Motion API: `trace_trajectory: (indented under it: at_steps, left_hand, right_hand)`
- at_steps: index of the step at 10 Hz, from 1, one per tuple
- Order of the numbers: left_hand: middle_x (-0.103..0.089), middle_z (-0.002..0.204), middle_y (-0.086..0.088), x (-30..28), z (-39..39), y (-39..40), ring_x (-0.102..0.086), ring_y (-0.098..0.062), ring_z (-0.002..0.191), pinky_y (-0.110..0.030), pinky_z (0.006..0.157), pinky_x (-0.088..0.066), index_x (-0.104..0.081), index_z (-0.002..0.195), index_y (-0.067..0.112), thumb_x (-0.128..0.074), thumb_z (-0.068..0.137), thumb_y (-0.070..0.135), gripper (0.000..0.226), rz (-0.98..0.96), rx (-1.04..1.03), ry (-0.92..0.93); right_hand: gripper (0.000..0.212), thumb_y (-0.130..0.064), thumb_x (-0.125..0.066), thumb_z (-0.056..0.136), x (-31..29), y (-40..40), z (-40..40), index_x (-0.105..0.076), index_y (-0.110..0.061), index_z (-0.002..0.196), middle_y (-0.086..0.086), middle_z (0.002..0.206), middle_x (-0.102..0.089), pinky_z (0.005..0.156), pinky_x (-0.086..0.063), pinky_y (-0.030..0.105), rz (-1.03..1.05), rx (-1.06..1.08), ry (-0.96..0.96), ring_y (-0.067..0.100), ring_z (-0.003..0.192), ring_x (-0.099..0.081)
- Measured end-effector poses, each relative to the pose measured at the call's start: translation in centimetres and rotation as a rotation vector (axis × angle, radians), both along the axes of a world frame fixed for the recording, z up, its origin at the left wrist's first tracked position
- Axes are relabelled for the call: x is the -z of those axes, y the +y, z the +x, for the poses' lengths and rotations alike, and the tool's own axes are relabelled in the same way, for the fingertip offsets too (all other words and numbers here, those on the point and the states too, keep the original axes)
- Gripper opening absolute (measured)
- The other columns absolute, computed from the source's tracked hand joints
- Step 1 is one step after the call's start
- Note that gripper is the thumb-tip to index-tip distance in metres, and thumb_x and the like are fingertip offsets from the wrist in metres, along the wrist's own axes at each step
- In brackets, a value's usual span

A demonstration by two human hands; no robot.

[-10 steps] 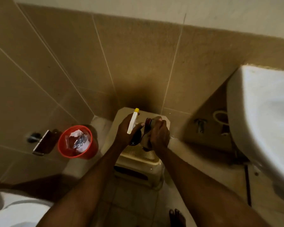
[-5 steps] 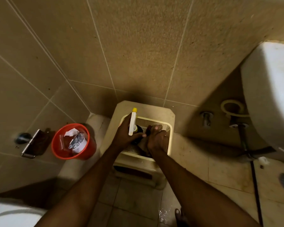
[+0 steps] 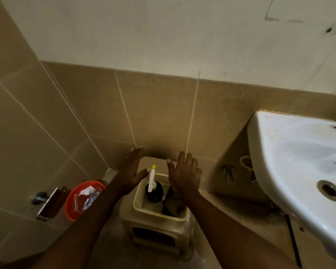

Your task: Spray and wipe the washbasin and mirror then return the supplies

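While the white ceramic washbasin (image 3: 291, 164) hangs at three o'clock, the beige plastic basket (image 3: 144, 207) on its stool at six o'clock holds the dark spray bottle (image 3: 154, 192) upright beside a dark cloth (image 3: 172, 205), seemingly returned. Both hands, left hand (image 3: 131, 172) and right hand (image 3: 183, 174), hover spread and empty above; an orange bin (image 3: 74, 200) crowds eight o'clock.

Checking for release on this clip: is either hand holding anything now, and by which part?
Nothing is held. The left hand and right hand are open above the basket, where the spray bottle stands beside a dark cloth.
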State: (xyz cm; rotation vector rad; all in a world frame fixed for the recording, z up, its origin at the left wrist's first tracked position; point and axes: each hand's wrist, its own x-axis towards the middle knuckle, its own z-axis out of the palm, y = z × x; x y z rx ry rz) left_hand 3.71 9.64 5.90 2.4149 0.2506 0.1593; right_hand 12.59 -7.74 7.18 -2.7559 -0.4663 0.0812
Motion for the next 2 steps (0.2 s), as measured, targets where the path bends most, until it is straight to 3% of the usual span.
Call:
trace_trajectory:
  at_steps: [1, 2]
  left_hand:
    - [0.001, 0.158, 0.005, -6.9, 2.0, -1.7, 0.011, -0.009, 0.143, -0.032, 0.116, 0.001, -0.004, 0.151, 0.017, -0.039, 0.088, 0.053, 0.081, 0.060, -0.029, -0.120]
    - [-0.003, 0.161, -0.003, -14.0, 4.0, -3.2, 0.008, -0.010, 0.143, -0.037, 0.118, -0.002, -0.005, 0.152, 0.015, -0.032, 0.085, 0.061, 0.085, 0.091, -0.040, -0.213]
  right_hand:
    - [0.068, -0.061, -0.023, 0.094, -5.8, 0.5, 0.8, -0.024, -0.017, 0.146, 0.014, 0.154, -0.024, 0.108, -0.028, 0.054, 0.053, -0.088, -0.162, 0.034, 0.140, -0.024]
    - [0.072, -0.062, -0.021, 0.095, -11.8, 0.9, 1.9, -0.012, -0.018, 0.151, 0.013, 0.159, -0.010, 0.113, -0.015, 0.058, 0.195, -0.124, -0.210, 0.033, 0.146, -0.008]
